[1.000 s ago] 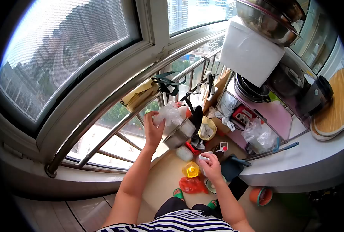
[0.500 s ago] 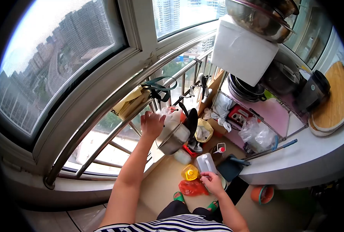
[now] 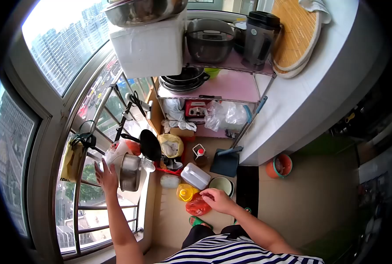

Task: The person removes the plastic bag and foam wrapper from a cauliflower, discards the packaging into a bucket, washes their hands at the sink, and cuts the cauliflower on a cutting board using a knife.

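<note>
My left hand (image 3: 106,177) is raised at the window railing, its fingers spread beside a steel pot (image 3: 131,173). Against the rails behind that pot are a whitish plastic bag (image 3: 116,154), a black frying pan (image 3: 150,145) and a slotted spoon (image 3: 148,165). Low in front of my body, my right hand (image 3: 219,201) hovers with loosely bent fingers and nothing visible in it. Below and around it on the floor are a red plastic bag (image 3: 197,205), a yellow oil bottle (image 3: 186,192), a white jug (image 3: 196,176) and a pale bowl (image 3: 221,185).
A wire shelf (image 3: 231,86) holds pans (image 3: 183,80), a dark cooker (image 3: 210,42) and a white foam box (image 3: 147,46). Beside it stand a dustpan (image 3: 224,162) and a wall ledge. An orange bucket (image 3: 279,166) sits on the right. Metal railing (image 3: 77,193) lines the left.
My view has turned to the right, so the shelf and right-hand floor show more fully. My left hand still is by the pot, and my right hand stays over the floor items.
</note>
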{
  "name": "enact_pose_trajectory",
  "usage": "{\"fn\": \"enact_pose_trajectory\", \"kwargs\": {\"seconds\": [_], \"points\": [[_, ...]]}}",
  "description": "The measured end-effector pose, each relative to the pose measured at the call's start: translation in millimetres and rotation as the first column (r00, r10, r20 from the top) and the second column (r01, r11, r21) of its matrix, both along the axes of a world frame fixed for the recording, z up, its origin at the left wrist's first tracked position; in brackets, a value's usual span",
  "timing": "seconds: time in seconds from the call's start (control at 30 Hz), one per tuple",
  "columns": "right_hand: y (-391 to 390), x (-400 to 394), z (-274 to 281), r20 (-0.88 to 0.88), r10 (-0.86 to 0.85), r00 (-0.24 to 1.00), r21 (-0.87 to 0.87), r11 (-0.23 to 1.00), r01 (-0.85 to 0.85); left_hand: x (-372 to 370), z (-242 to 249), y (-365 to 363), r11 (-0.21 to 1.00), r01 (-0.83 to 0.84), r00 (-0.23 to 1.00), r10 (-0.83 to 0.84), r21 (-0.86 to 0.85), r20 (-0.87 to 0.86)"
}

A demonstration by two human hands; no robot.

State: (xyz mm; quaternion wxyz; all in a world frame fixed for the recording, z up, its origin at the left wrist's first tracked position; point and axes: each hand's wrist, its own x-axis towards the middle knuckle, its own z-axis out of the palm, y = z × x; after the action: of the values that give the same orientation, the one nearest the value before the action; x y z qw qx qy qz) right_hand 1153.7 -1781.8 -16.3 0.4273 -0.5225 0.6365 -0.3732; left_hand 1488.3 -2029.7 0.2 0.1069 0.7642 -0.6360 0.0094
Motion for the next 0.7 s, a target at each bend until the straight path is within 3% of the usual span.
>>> {"fn": "enact_pose_trajectory", "kwargs": {"seconds": [0.03, 0.1, 0.13, 0.17, 0.23, 0.27, 0.3, 0.37, 0.43, 0.53, 0.63, 0.7], "points": [[9.6, -12.0, 5.5, 0.002, -0.030, 1.000, -0.022, 0.999, 0.030, 5.8, -14.6, 9.2, 0.989, 0.033, 0.999, -0.030, -0.146, 0.024], [33.6, -38.8, 4.6, 0.013, -0.079, 0.997, -0.062, 0.995, 0.079, -22.5, -6.6, 49.7, 0.980, 0.011, 1.000, -0.008, -0.199, 0.018], [45.9, -52.2, 3.3, -0.002, -0.113, 0.994, -0.109, 0.988, 0.112, -42.2, -6.6, 73.6, 0.967, 0.121, 0.993, -0.119, -0.225, 0.023], [58.8, -67.3, 7.1, -0.001, -0.142, 0.990, -0.127, 0.982, 0.140, -73.4, 0.3, 103.8, 0.942, 0.229, 0.962, -0.257, -0.244, -0.091], [91.7, -103.3, -3.5, 0.038, -0.200, 0.979, -0.152, 0.967, 0.204, -140.8, -32.1, 161.7, 0.854, 0.451, 0.850, -0.499, -0.259, -0.166], [108.6, -120.9, 5.3, 0.052, -0.242, 0.969, -0.171, 0.954, 0.247, -175.0, -39.1, 189.1, 0.829, 0.543, 0.801, -0.559, -0.134, -0.212], [125.9, -140.3, 2.7, 0.045, -0.271, 0.962, -0.185, 0.944, 0.274, -211.8, -40.2, 214.1, 0.723, 0.689, 0.663, -0.656, -0.047, -0.362], [165.0, -182.7, 5.2, 0.078, -0.355, 0.932, -0.237, 0.901, 0.363, -280.9, -50.4, 254.7, 0.448, 0.856, 0.517, -0.756, 0.258, -0.401], [210.6, -231.5, 6.1, 0.036, -0.448, 0.893, -0.289, 0.851, 0.439, -364.1, -37.1, 299.3, 0.260, 0.930, 0.352, -0.835, 0.259, -0.424], [290.8, -301.3, 20.2, 0.023, -0.610, 0.792, -0.254, 0.763, 0.595, -476.1, -35.1, 351.6, 0.061, 0.994, 0.092, -0.906, 0.087, -0.414], [375.5, -364.1, 28.5, 0.040, -0.786, 0.617, -0.296, 0.580, 0.759, -574.8, -34.9, 404.4, -0.097, 0.995, -0.097, -0.911, -0.020, -0.400], [428.9, -396.8, 33.0, 0.200, -0.887, 0.417, -0.231, 0.371, 0.900, -628.4, -25.2, 442.1, -0.219, 0.973, -0.230, -0.866, -0.076, -0.443]]}}
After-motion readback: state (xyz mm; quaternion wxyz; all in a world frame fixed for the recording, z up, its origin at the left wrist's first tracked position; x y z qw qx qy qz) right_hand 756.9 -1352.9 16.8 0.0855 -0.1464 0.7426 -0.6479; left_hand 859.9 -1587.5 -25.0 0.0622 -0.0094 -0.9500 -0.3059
